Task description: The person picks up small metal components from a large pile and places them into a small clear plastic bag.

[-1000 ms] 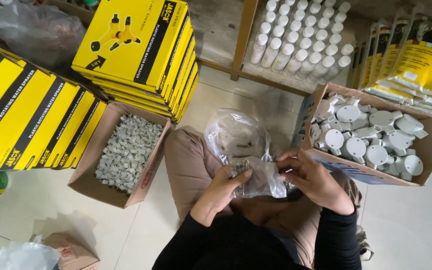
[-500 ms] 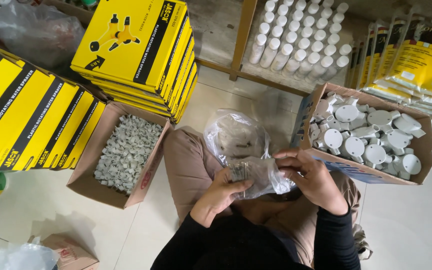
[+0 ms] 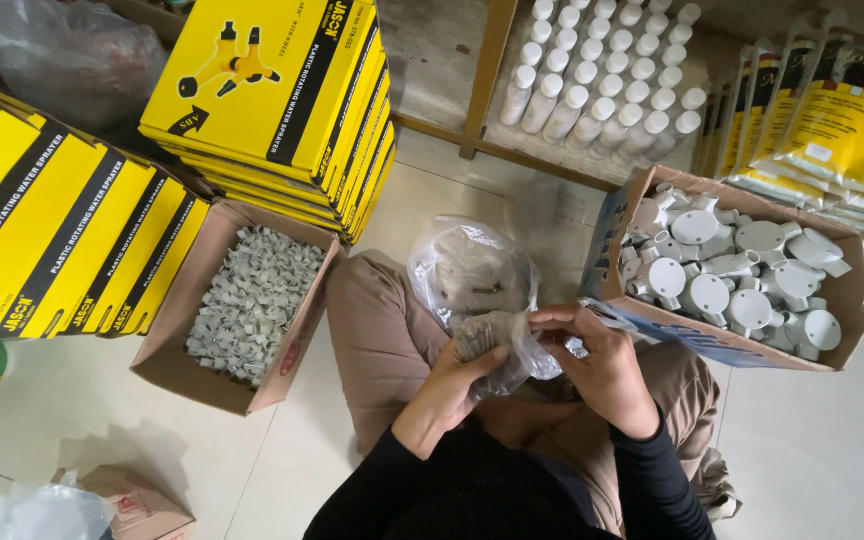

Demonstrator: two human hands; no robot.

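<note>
A pale tiled floor (image 3: 832,450) bears an open cardboard box (image 3: 202,370) of small grey clips at left and another carton (image 3: 842,300) of white round fittings at right.

A small clear plastic bag (image 3: 508,350) sits bunched and crinkled over the person's lap, packed with small grey-brown parts too blurred to identify. Its open top is pinched together, and the film is twisted into folds. Touching it just behind, a larger clear plastic bag (image 3: 467,268) stands upright and puffed, nearly empty, with a few dark pieces inside.
</note>
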